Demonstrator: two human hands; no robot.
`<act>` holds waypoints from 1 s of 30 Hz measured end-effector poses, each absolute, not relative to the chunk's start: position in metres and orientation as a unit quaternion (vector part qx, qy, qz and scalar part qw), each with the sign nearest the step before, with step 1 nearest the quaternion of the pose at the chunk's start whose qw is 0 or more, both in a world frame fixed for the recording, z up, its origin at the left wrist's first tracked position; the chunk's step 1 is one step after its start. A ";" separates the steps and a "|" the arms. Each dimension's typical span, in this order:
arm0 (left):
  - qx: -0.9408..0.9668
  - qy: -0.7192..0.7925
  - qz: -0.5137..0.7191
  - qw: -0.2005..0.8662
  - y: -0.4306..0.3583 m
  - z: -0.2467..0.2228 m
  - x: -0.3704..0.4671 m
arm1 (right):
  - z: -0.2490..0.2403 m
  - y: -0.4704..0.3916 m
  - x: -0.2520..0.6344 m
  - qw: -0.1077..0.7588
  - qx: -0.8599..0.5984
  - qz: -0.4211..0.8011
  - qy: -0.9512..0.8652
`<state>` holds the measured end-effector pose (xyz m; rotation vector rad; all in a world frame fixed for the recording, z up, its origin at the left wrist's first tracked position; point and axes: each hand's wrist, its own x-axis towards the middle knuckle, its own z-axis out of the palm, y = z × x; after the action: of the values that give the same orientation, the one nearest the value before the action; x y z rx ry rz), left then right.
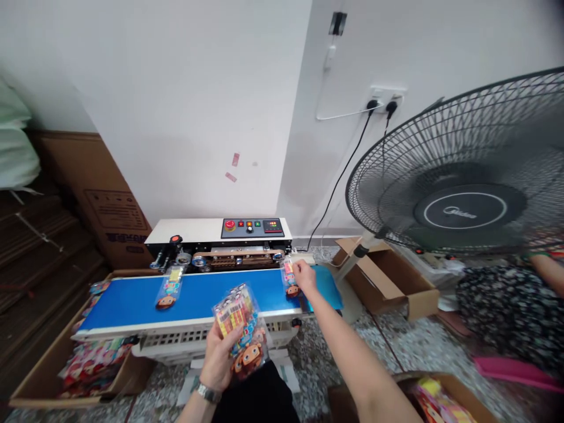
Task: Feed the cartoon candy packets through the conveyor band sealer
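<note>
A stack of clear plastic packets (249, 338) with cartoon-face prints is gripped in my left hand (221, 355), held in front of the conveyor. My right hand (305, 276) pinches the upper part of a single packet (291, 283) at the right end of the blue belt (198, 299). Another packet (170, 286) lies on the belt's left part, its top edge by the rollers. Behind the belt stands the band sealing machine (189, 230), with a red button and a lit display on its panel (251, 227).
A large black fan (458, 170) stands at the right, beside an open cardboard box (388, 276). Below the belt's left end, a carton (127, 382) holds several packets. Another box (449, 390) with packets sits at lower right. A person in a dark patterned garment (497, 299) is at far right.
</note>
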<state>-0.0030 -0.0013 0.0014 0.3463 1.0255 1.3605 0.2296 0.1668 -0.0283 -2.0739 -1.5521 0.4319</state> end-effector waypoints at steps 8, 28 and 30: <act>0.168 0.430 0.608 0.646 0.001 0.004 0.002 | 0.002 0.105 0.170 0.367 -0.479 0.424 -0.675; 0.175 0.418 0.600 0.659 0.003 0.007 0.012 | 0.001 0.078 0.160 0.524 -0.489 0.509 -0.476; 0.171 0.435 0.598 0.651 0.003 0.005 0.009 | -0.008 0.093 0.177 0.537 -0.538 0.444 -0.474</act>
<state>0.0088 0.0033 0.0054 0.3885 0.9866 1.3575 0.1771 0.0927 -0.0083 -1.2816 -1.1278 1.0564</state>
